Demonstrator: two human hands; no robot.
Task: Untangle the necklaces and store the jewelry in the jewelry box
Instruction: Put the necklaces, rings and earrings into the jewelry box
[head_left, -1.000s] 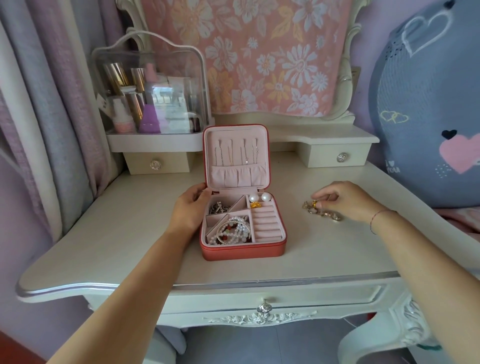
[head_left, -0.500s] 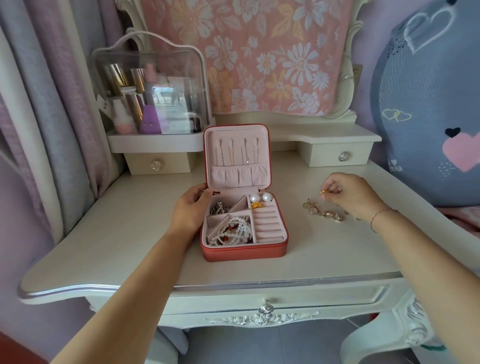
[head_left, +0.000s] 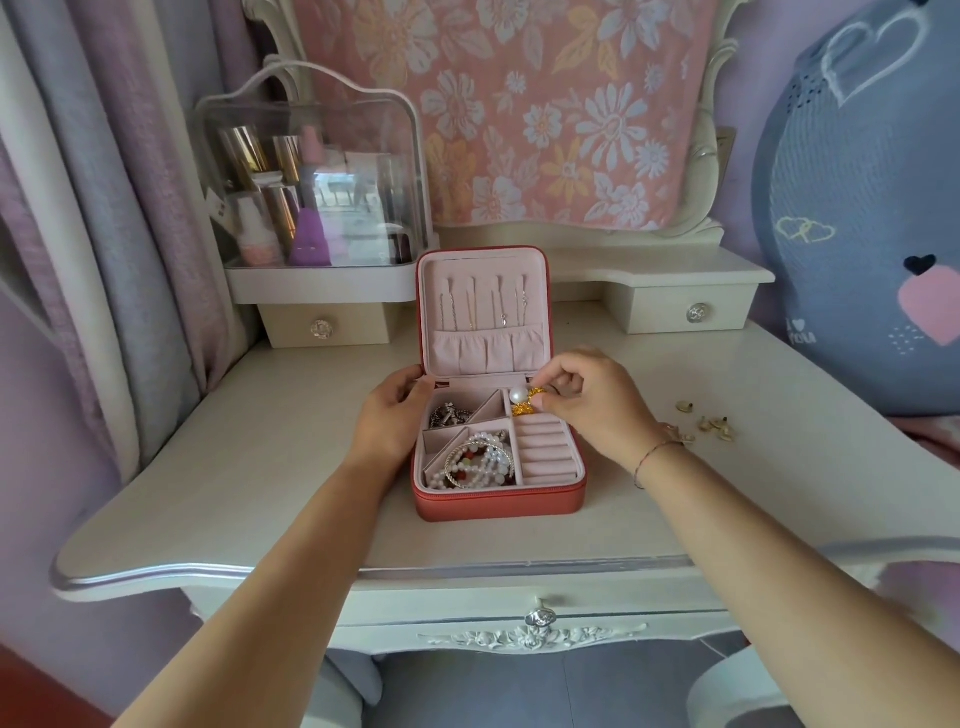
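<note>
A red jewelry box (head_left: 498, 501) with pink lining stands open in the middle of the white dressing table (head_left: 249, 467). Thin necklaces (head_left: 480, 306) hang inside its raised lid. Pearl bracelets (head_left: 475, 465) fill the front left compartment and silver pieces (head_left: 449, 415) lie behind them. My left hand (head_left: 392, 421) rests against the box's left wall. My right hand (head_left: 587, 402) hovers over the back right compartment and pinches a small gold piece (head_left: 537, 391) beside a pearl earring (head_left: 517, 396) and other gold jewelry (head_left: 522, 410). Several small gold pieces (head_left: 711, 421) lie on the table to the right.
A clear cosmetics case (head_left: 317, 171) with bottles sits on a small drawer unit at the back left. A second small drawer (head_left: 685, 312) stands at the back right. A blue heart-print cushion (head_left: 867, 208) leans at the right edge. Curtains hang on the left.
My right hand lifted a small gold piece from the pile on the right and carried it left over the box's back right compartment. My left hand stayed at the box.
</note>
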